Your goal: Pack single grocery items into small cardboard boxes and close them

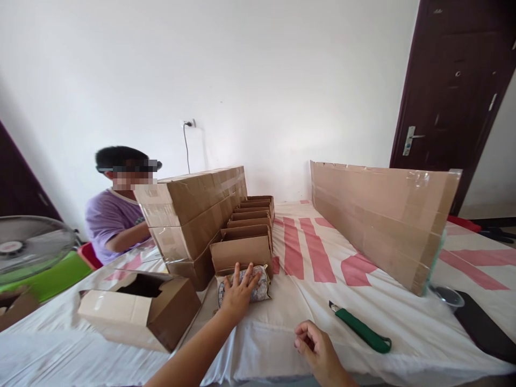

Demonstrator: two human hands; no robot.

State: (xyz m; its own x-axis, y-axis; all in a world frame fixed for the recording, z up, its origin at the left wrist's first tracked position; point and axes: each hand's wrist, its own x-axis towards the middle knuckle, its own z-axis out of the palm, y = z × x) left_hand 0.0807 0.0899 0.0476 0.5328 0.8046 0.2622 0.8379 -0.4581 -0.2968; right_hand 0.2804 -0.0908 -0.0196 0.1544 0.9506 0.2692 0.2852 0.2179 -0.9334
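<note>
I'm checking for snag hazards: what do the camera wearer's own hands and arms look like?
Left hand and right hand are ungloved, with no rings, watches or bracelets visible. The left forearm is bare; no sleeve shows on either side.

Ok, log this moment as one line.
left hand: spread on patterned packet | right hand: loosely curled, nothing visibly held | green cutter: on cloth | open carton: left of packet

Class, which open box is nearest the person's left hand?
The row's front box, just beyond the left hand; the other row boxes stand farther back, the loose box off left.
</note>
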